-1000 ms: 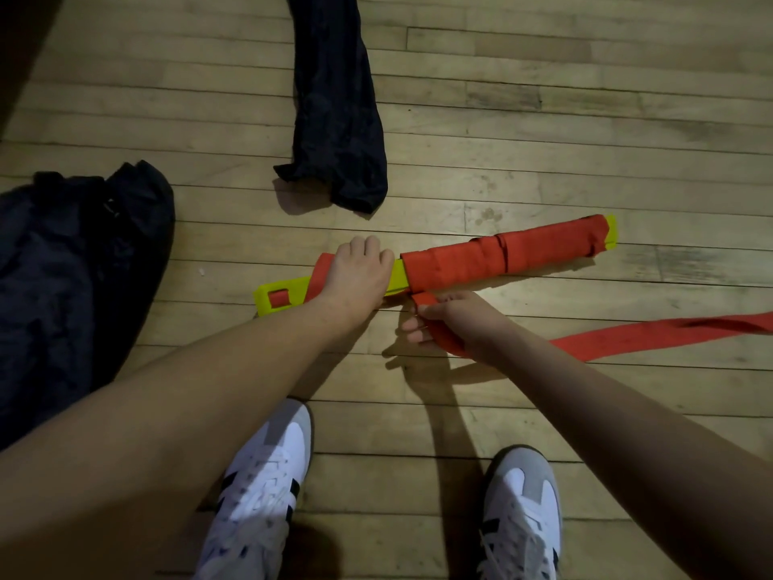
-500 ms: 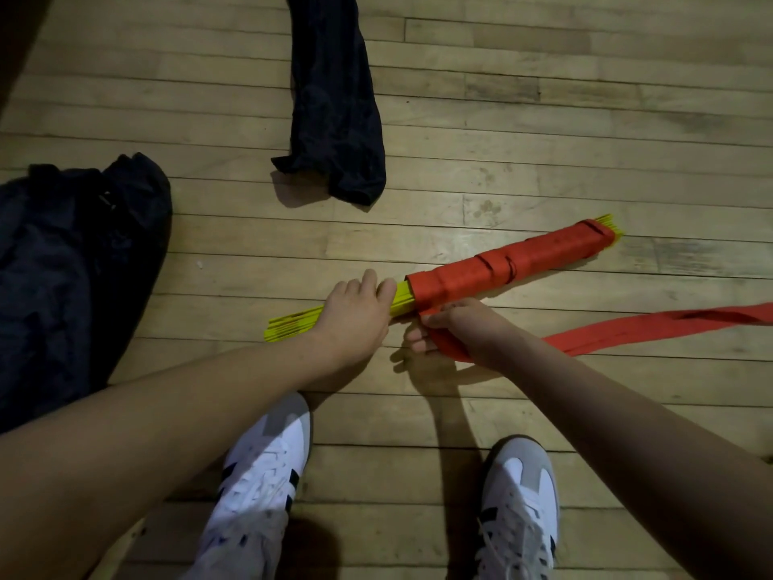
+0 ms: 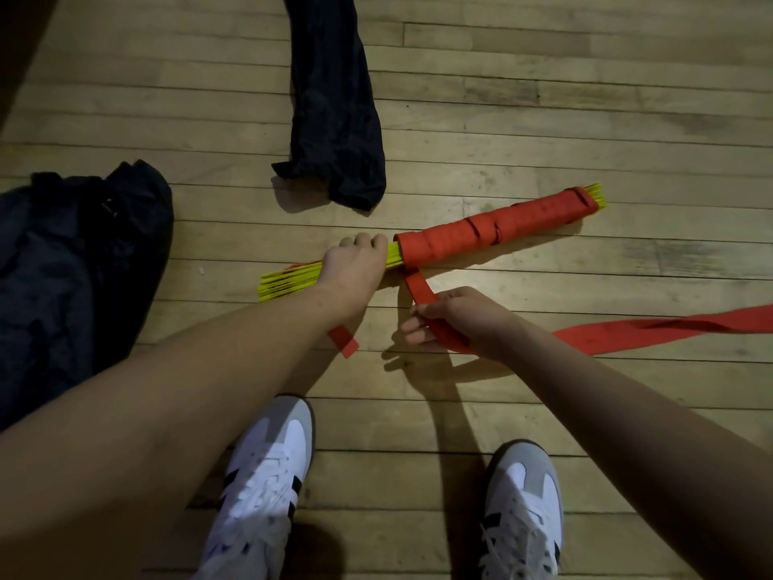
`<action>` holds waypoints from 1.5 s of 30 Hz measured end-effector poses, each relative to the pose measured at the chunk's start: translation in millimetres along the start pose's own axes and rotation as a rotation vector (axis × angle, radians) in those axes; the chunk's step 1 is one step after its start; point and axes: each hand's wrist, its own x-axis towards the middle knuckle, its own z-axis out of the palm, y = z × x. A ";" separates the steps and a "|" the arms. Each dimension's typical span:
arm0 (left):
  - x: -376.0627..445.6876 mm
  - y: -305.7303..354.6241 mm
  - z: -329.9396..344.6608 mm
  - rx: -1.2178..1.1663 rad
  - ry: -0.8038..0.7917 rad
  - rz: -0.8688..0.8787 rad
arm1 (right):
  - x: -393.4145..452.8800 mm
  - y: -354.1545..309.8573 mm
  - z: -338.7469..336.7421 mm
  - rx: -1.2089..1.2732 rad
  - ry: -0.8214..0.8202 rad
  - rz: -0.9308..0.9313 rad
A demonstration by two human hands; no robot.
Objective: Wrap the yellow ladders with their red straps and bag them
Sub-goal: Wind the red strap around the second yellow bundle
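No writing is readable. The left hand (image 3: 355, 265) grips the yellow ladder bundle (image 3: 288, 280) on the floor (image 3: 543, 119); at four o'clock from it, the right hand (image 3: 456, 318) pinches the red strap (image 3: 418, 288). A dark bag (image 3: 334, 119) lies at twelve o'clock.

Left hand (image 3: 355, 267) curled over bundle, arm extended; right hand (image 3: 454, 320) pinching strap, arm extended.
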 end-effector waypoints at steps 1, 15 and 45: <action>-1.4 -0.2 -0.9 0.037 0.019 0.021 | 0.5 -1.0 1.8 -0.009 -0.010 -0.001; -39.1 14.3 19.9 -0.122 0.110 0.169 | 3.4 18.1 1.4 -0.046 0.020 0.014; -62.7 14.8 16.8 -0.351 -0.099 0.200 | 5.3 27.2 -0.9 0.020 -0.093 0.068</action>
